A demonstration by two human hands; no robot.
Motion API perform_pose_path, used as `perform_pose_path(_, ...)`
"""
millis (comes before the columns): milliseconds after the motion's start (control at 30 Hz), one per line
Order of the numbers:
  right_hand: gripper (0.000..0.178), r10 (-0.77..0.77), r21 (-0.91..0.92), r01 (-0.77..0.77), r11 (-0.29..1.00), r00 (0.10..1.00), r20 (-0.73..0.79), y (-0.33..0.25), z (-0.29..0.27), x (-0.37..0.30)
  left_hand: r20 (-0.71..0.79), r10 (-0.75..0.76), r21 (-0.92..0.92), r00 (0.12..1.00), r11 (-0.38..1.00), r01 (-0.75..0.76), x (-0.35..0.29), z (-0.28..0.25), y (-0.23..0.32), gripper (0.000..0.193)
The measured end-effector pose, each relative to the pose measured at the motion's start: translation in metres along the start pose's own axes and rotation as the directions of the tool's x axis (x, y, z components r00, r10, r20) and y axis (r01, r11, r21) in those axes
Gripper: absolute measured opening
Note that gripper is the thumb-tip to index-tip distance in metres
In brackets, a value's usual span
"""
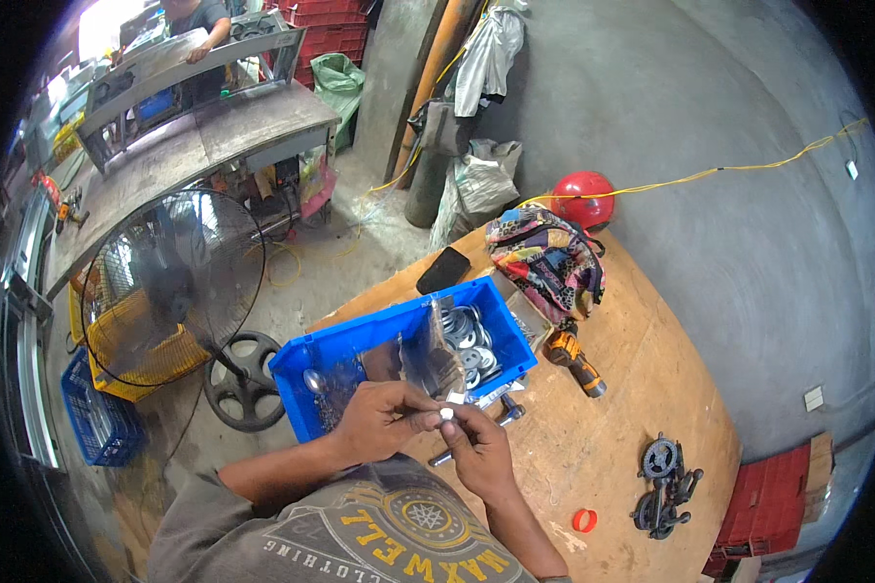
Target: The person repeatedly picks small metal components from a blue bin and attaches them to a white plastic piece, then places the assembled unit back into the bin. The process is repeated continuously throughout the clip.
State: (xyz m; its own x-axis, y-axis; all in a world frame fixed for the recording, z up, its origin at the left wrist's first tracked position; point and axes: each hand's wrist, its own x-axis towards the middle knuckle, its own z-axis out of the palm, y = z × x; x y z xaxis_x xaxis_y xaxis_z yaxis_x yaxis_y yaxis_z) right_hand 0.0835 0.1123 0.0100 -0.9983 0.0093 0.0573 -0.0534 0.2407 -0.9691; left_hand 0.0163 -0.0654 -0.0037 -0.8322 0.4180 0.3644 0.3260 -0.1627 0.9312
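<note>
Thumb and fingertips of the left grip (384,420) are pinched nearly closed on a small white piece (446,414), and the right grip (481,452) pinches it just as tightly from the other side, so the piece sits between the two in front of the person's chest. Right behind it I see a blue bin (379,319) on the wooden tabletop (544,457), with flat metal rings (469,340) heaped in its right part. Just beyond the bin's right end lies an orange-and-black drill (578,364); behind that, a patterned bag (551,262) and a red helmet (583,199). A black phone (444,270) rests past the bin's far edge. Toward the tabletop's right are black knobbed parts (666,486), with an orange ring (584,521) nearer the person.
</note>
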Motion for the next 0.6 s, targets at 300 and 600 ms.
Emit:
perform_pose_path(300, 0.024, 0.071, -0.078, -0.075, 0.994, 0.996, -0.050, 0.012, 0.002, 0.008, 0.006, 0.435, 0.373, 0.900, 0.834, -0.406, 0.003, 0.002, -0.028, 0.017)
perform_pose_path(600, 0.019, -0.041, -0.467, 0.033, 0.883, 0.999, -0.007, 0.029, -0.010, 0.008, 0.282, -0.087, 0.420, 0.956, 0.907, -0.041, 0.002, -0.003, -0.027, 0.053)
